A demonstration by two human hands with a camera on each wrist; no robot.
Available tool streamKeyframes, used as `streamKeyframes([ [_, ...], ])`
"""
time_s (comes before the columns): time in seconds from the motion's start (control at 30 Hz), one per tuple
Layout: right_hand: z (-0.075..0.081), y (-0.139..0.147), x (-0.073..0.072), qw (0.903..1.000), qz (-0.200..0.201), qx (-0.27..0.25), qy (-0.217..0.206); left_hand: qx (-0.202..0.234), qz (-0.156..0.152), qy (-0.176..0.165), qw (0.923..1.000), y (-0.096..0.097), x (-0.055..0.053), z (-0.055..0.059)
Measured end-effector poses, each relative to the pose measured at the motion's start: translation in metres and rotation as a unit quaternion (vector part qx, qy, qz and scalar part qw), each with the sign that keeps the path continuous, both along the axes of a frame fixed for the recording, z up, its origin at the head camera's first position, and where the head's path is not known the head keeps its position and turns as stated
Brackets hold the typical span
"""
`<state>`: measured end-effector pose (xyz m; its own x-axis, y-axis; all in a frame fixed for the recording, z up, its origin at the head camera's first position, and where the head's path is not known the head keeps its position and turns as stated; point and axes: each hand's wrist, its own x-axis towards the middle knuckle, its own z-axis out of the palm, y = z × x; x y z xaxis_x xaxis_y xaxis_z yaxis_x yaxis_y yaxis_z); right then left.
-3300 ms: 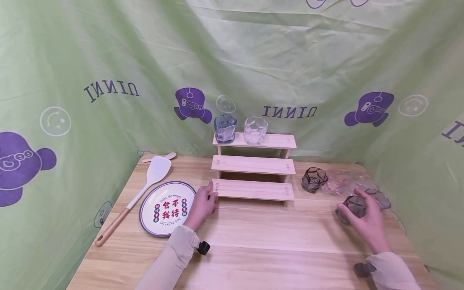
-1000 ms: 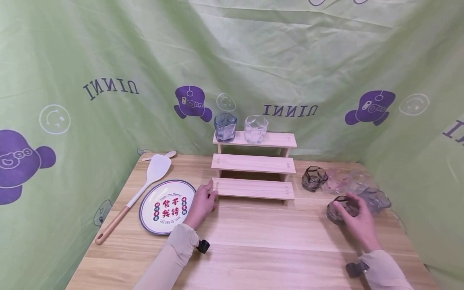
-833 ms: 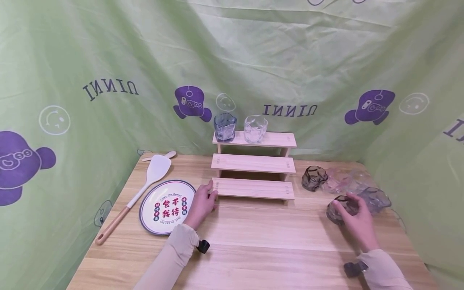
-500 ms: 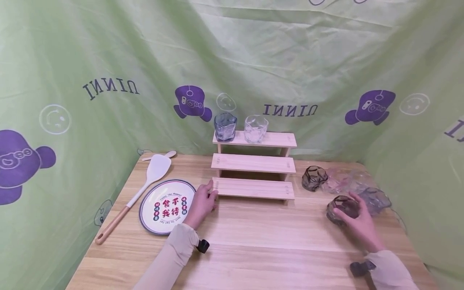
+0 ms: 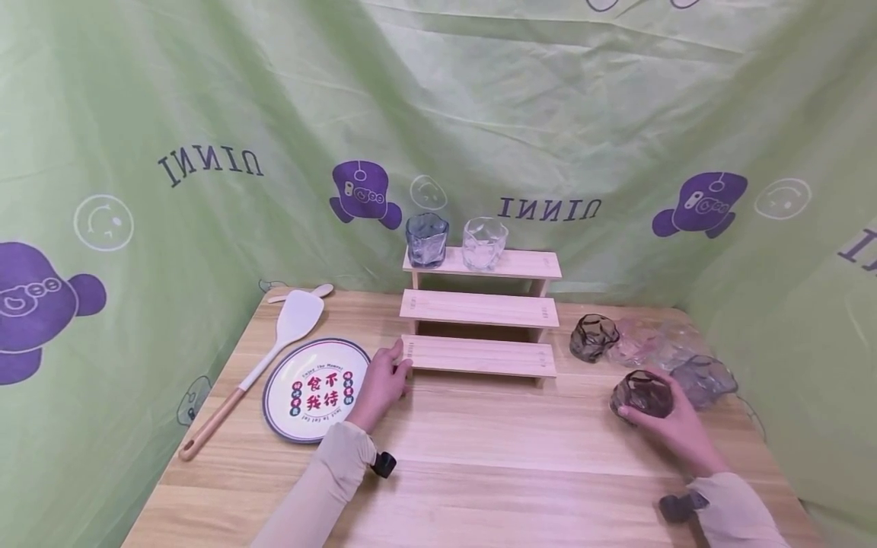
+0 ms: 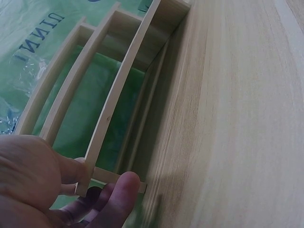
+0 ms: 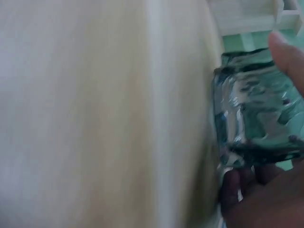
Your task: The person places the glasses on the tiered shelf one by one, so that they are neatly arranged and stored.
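My left hand grips the left end of the lowest step of a three-tier wooden shelf. In the left wrist view the thumb and fingers wrap the end of that step. My right hand holds a dark smoky glass between thumb and fingers, low over the right side of the table. In the right wrist view the glass looks greenish, its base close to the wood. On the top step stand a blue-grey glass and a clear glass.
Another dark glass stands right of the shelf, beside a pinkish glass. A greyish glass lies behind my right hand. On the left are a printed plate, a white spatula and a small spoon. Green cloth surrounds the table.
My right hand has shifted left with the dark glass, away from the greyish one, and its fingers now close more fully around it. The left hand stays put on the shelf.
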<state>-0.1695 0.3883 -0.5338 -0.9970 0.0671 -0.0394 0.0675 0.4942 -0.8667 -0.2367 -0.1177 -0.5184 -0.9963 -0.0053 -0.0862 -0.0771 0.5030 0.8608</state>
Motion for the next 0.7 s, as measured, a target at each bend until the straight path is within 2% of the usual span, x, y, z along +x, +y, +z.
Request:
streamKeyframes([
  [0.17,0.012,-0.015,-0.004,1.0000,0.004,-0.007,-0.005,0.005,-0.005,0.002,1.0000,-0.001,0.004,-0.001],
  [0.23,0.024,-0.025,-0.007,0.9997,0.016,-0.013,-0.010,0.005,-0.007,0.004,1.0000,-0.002,0.005,-0.002],
  [0.33,0.052,-0.043,-0.022,0.9986,0.048,-0.020,-0.006,0.006,-0.002,0.010,0.9999,-0.004,0.005,-0.001],
  [0.43,0.085,-0.065,-0.049,0.9959,0.078,-0.045,0.013,0.004,0.004,0.019,0.9998,-0.006,0.003,-0.001],
  [0.53,0.116,-0.088,-0.082,0.9929,0.085,-0.074,0.035,0.007,0.007,0.023,0.9997,-0.006,0.001,-0.002],
  [0.63,0.139,-0.109,-0.118,0.9896,0.082,-0.104,0.054,0.008,0.005,0.019,0.9998,-0.003,0.000,-0.004],
  [0.7,0.148,-0.121,-0.142,0.9883,0.073,-0.116,0.066,0.006,0.000,0.016,0.9998,0.001,0.000,-0.006],
])
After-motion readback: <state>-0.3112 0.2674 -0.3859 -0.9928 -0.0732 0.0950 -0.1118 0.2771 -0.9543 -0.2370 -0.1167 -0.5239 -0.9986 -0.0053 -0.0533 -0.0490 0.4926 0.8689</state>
